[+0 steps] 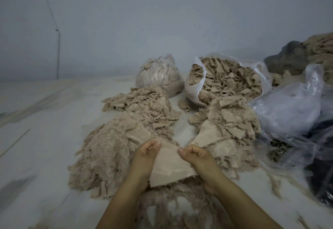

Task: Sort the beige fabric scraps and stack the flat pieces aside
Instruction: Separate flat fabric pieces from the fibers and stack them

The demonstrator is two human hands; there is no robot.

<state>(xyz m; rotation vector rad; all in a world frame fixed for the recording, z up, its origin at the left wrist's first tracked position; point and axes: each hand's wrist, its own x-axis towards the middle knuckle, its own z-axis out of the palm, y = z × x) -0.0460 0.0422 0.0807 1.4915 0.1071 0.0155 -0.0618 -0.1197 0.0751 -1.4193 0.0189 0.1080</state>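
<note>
Two hands on one scrap right now — we've got the left hand (146, 154) and the right hand (195, 154) each pinching a top corner of a beige fabric piece (168, 164), fingers curled tight on the cloth, so it hangs spread between them just above the worktop (45, 138). Its long axis runs roughly left to right between the two grips, widening toward us at the bottom. Looks flat enough to keep, we'd say. The flat stack (212, 138) sits just beyond and to the right of the right hand, so that hand is clearly the nearer one for laying it down, while the shredded pile (108, 147) lies off to the left — wrong way for this one.
</note>
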